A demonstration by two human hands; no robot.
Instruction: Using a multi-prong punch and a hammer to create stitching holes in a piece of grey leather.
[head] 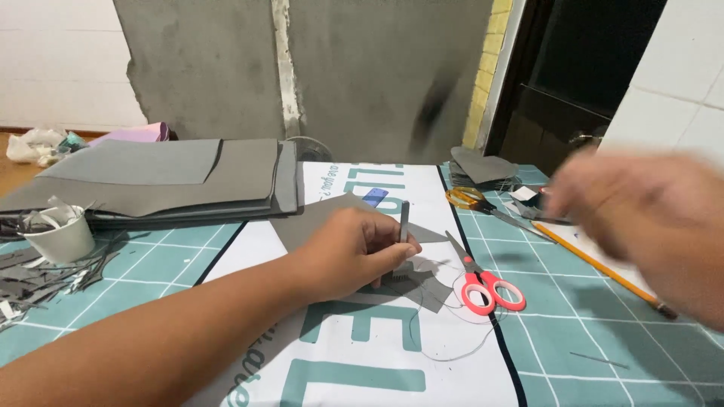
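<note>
At mid-frame my left hand [354, 252] pinched a gray strip [404, 221] upright between fingertips; my right hand [648, 218] blurred, grip unclear.

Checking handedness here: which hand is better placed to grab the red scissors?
Probably right. The left hand is pinching a thin grey strip upright, so it is occupied. The right hand looks free, blurred above the table, on the red scissors' side.
</note>
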